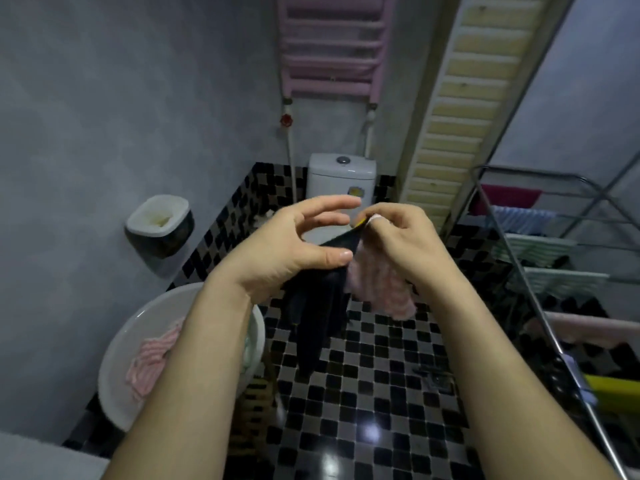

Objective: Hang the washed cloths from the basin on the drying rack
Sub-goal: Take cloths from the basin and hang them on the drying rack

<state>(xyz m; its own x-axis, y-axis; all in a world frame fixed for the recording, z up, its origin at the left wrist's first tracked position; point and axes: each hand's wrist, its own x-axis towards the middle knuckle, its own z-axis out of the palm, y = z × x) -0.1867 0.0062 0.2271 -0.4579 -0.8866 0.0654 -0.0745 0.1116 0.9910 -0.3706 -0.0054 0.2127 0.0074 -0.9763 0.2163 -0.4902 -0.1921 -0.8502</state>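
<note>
My right hand (401, 237) pinches the top of a black cloth (318, 317) and a pink fluffy cloth (381, 289), both hanging in front of me above the floor. My left hand (294, 244) hovers beside them with fingers spread, its thumb touching the black cloth. The white basin (117, 368) sits at lower left, partly hidden by my left forearm, with a pink striped cloth (152, 358) inside. The metal drying rack (540, 271) stands on the right with several cloths draped over its bars.
A white toilet (341, 178) stands against the far wall beneath a pink wall radiator (332, 46). A bin (159, 230) hangs on the left wall. The floor is black-and-white checkered tile (381, 393). A slatted board (460, 109) leans at the right.
</note>
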